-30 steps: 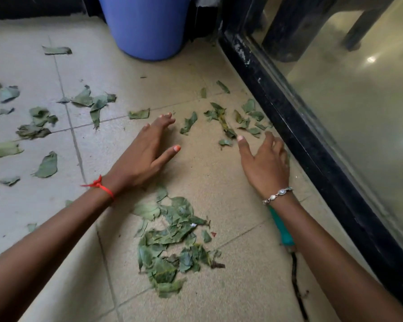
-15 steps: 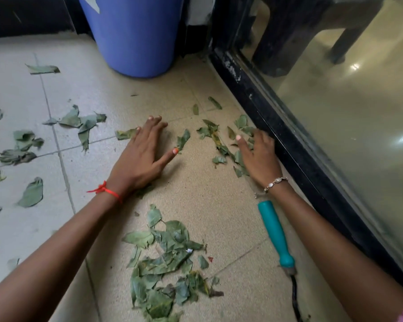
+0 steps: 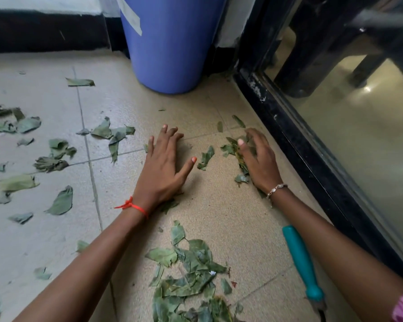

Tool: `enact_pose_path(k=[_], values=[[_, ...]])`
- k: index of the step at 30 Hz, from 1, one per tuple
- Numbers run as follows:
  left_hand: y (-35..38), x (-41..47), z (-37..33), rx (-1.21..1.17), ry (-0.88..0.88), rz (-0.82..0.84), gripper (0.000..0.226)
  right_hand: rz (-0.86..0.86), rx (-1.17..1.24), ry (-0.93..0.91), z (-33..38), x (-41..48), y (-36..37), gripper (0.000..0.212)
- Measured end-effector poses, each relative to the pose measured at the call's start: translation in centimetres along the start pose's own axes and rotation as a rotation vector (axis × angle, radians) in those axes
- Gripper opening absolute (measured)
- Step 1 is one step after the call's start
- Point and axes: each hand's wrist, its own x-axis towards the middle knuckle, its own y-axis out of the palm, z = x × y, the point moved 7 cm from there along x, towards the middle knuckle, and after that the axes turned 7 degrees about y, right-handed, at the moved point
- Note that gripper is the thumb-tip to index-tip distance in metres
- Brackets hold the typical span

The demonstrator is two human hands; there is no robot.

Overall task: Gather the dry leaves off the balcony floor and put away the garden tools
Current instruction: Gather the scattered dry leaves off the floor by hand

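beige tiled floor (image 3: 44, 231) strewn with leaves (image 3: 189, 270), blue bin (image 3: 172, 47) behind.

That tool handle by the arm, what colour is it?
Teal; the tool handle shows in the head view.

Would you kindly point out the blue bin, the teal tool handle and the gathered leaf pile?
blue bin (image 3: 172, 54): head view, front wall.
teal tool handle (image 3: 301, 261): head view, mid-handle.
leaf pile (image 3: 191, 278): head view, pile's centre.
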Motion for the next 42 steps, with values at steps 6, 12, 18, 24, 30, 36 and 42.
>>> enact_pose_path(k=[6,12,18,24,30,36,42], values=[[-0.6,-0.3,0.8,0.09,-0.134,-0.038,0.085,0.086,-0.218,-0.006,0.2,3.4,1.9,0.063],[0.0,0.0,0.8,0.051,-0.1,0.021,0.086,0.216,-0.24,-0.094,2.4,4.3,3.9,0.059],[-0.3,-0.1,0.6,-0.111,-0.121,0.0,0.081,0.348,-0.182,-0.304,6.5,-0.6,6.2,0.055],[-1.0,-0.3,0.6,-0.32,-0.099,-0.045,0.069,0.397,0.33,-0.169,6.9,-4.1,4.4,0.036],[-0.8,-0.7,0.7,-0.222,-0.122,-0.066,0.046,0.038,-0.014,0.196,0.4,-4.7,1.3,0.057],[0.4,-1.6,-1.1,-0.141,-0.081,0.159,0.062,0.182,-0.131,-0.053,4.2,-7.4,5.6,0.062],[-0.8,-5.8,-2.5,-0.396,-0.147,0.099,0.05,0.365,0.072,-0.166,7.2,-10.6,6.7,0.045]])
